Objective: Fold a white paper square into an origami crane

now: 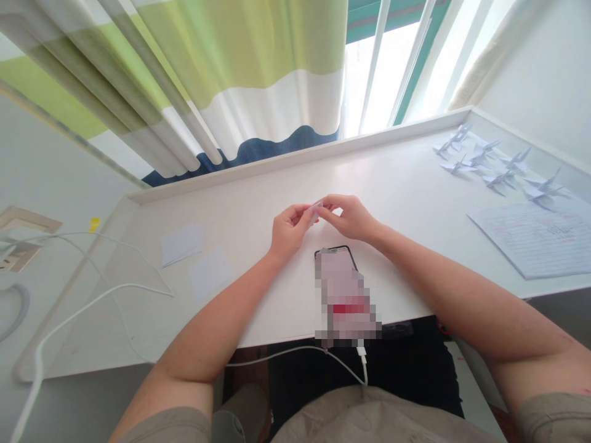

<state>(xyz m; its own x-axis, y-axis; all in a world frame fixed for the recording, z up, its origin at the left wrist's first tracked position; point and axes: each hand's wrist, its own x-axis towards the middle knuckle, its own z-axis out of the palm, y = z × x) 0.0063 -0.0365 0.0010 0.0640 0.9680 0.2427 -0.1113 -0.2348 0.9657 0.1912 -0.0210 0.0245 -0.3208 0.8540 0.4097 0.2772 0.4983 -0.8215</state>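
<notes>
Both hands meet over the middle of the white desk, pinching one small piece of folded white paper [314, 212]. My left hand [292, 229] holds it from the left, thumb and fingers pressed together. From the right, my right hand [348, 215] grips its upper end with bent fingers. Most of the paper is hidden by the fingers, so its folded shape cannot be made out. Just below the hands lies a phone [344, 289], its screen blurred out, with a white charging cable [362, 357] plugged into its lower end.
Several folded paper cranes [503, 178] stand at the far right of the desk [258, 307]. A written-on sheet stack [535, 243] lies in front of them. Loose white paper squares [182, 243] lie at left, near a trailing white cable [96, 301]. A raised ledge [295, 159] borders the back, below curtains [258, 55].
</notes>
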